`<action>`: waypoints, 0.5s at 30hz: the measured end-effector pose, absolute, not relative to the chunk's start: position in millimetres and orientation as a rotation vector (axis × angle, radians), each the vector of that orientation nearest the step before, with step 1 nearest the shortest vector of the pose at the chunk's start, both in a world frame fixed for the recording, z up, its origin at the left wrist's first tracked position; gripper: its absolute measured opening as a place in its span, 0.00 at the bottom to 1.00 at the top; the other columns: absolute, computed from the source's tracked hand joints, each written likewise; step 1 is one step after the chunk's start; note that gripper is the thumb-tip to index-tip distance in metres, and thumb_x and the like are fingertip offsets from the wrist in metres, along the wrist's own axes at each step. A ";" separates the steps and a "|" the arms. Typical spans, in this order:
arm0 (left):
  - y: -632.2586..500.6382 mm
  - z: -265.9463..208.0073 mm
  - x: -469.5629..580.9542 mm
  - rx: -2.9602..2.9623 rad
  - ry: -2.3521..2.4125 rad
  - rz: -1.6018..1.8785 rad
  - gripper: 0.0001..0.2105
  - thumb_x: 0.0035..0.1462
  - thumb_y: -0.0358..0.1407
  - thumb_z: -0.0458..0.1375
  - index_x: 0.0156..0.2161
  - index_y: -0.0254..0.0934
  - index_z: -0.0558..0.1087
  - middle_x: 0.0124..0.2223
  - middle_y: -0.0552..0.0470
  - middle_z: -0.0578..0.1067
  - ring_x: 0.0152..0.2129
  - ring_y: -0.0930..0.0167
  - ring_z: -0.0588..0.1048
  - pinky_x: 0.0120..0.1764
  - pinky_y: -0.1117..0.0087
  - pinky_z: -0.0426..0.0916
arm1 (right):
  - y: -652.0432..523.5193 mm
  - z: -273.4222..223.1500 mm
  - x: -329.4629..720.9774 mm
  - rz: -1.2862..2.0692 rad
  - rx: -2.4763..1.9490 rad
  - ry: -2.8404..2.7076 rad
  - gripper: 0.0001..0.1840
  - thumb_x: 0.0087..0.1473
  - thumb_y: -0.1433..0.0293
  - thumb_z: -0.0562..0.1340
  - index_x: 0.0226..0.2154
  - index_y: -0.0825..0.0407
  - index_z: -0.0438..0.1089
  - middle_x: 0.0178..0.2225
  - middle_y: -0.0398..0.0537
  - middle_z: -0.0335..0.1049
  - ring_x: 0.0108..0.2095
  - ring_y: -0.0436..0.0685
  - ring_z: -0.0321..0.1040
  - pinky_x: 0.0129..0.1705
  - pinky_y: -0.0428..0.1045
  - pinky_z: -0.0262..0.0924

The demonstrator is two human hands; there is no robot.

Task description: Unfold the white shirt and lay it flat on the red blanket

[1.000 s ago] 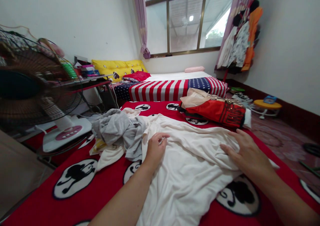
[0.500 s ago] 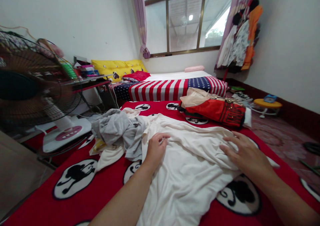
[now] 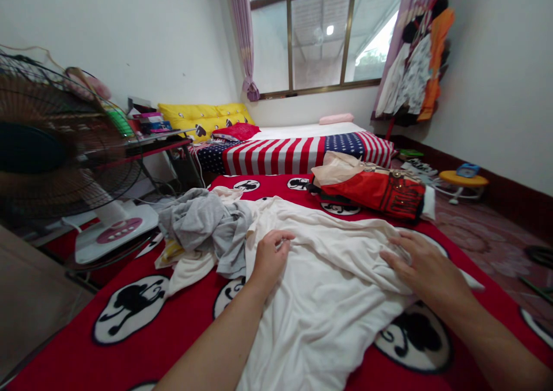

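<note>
A white garment (image 3: 319,299) with long creases lies spread over a red blanket with black-and-white round prints. On its upper left part rests my left hand (image 3: 272,255), fingers loosely bent and a little apart, with nothing gripped. My right hand (image 3: 421,261) lies at the garment's right edge, thumb and forefinger apart on the cloth; its other fingers are partly hidden. Just left of the garment sits a crumpled grey cloth pile (image 3: 203,224), with a cream and yellow piece (image 3: 190,270) showing under it.
Folded clothes with a red-orange piece (image 3: 367,189) lie at the blanket's far right. A fan (image 3: 112,224) stands at left beside a cluttered table (image 3: 159,143). Behind is a bed with a striped, starred cover (image 3: 276,155). A yellow stool (image 3: 464,179) stands on the floor at right.
My right hand's fingers have bent slightly and shifted a little at the garment's right edge. My left hand and the garment look almost unchanged.
</note>
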State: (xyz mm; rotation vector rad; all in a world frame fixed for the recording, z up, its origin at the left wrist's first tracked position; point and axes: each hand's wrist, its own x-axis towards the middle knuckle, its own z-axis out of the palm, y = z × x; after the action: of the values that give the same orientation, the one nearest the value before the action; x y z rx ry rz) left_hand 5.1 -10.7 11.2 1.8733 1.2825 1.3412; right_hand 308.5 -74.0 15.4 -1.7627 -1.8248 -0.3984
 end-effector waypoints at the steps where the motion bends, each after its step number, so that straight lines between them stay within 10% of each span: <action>1: -10.5 10.9 5.0 1.872 1.283 1.339 0.12 0.50 0.21 0.54 0.33 0.36 0.78 0.37 0.50 0.78 0.37 0.70 0.75 0.42 0.69 0.68 | -74.1 16.1 307.7 -0.410 -1.765 -1.812 0.20 0.54 0.59 0.56 0.40 0.56 0.72 0.45 0.59 0.70 0.46 0.67 0.69 0.47 0.61 0.64; 15: -10.5 8.7 5.5 1.904 1.280 1.343 0.12 0.50 0.21 0.54 0.33 0.37 0.77 0.37 0.50 0.78 0.37 0.70 0.75 0.42 0.69 0.68 | -102.3 65.9 256.5 -0.471 -1.378 -1.722 0.14 0.58 0.67 0.57 0.46 0.50 0.69 0.45 0.52 0.70 0.44 0.61 0.68 0.49 0.57 0.62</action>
State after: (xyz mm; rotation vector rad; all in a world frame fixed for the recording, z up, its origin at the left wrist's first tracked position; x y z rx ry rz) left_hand 5.5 -10.5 8.7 1.9038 1.2799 1.3429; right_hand 256.5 -102.3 65.9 -1.3783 -1.7218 -0.4714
